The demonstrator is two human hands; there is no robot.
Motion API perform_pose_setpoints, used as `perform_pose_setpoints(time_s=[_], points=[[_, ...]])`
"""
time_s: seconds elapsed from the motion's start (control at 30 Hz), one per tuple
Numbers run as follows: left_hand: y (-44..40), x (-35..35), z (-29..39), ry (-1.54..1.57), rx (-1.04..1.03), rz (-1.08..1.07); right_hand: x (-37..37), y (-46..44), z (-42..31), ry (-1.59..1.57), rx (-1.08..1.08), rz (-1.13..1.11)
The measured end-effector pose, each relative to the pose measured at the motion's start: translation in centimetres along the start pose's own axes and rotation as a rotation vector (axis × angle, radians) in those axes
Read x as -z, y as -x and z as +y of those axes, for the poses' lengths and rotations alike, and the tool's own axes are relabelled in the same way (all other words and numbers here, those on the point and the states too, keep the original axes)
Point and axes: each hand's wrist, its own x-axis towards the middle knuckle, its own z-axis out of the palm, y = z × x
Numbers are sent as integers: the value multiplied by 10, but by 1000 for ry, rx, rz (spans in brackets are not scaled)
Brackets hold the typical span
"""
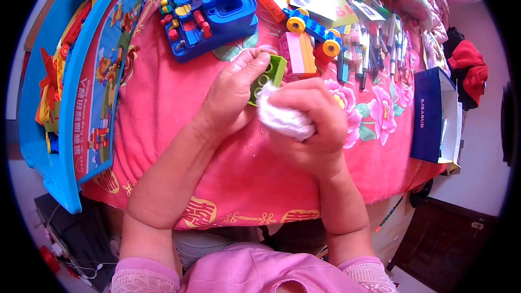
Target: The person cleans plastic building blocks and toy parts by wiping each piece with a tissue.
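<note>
Near the middle of the view, my left hand (230, 95) grips a green toy block (278, 69) whose hollow underside with round tubes faces me. My right hand (320, 122) is closed around a crumpled white cloth (285, 118), and the cloth touches the block's lower right part. The fingers of my left hand hide the block's left side. Just beyond the block stands a stack of pink and orange blocks (296, 54).
A blue toy base (230, 16) lies at the back, near toy wheel pieces (312, 26) and many pens (374, 43). A blue bin (68, 108) stands at left, a dark blue box (429, 114) at right. A red flowered cloth (255, 179) covers the table.
</note>
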Motion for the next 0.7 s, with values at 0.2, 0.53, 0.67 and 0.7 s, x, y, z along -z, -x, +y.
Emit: perform_pose_setpoints(time_s=[0.2,0.53,0.67,0.7], points=[[1,0,3,111,100,-97,4,1,13,-2,-110,265],[-1,4,-6,114,58,-130,5,0,18,126,-81,229],[2,-4,-6,136,30,-152,-4,1,12,268,-17,113],[0,-2,-8,124,27,-130,-5,1,9,264,4,67]])
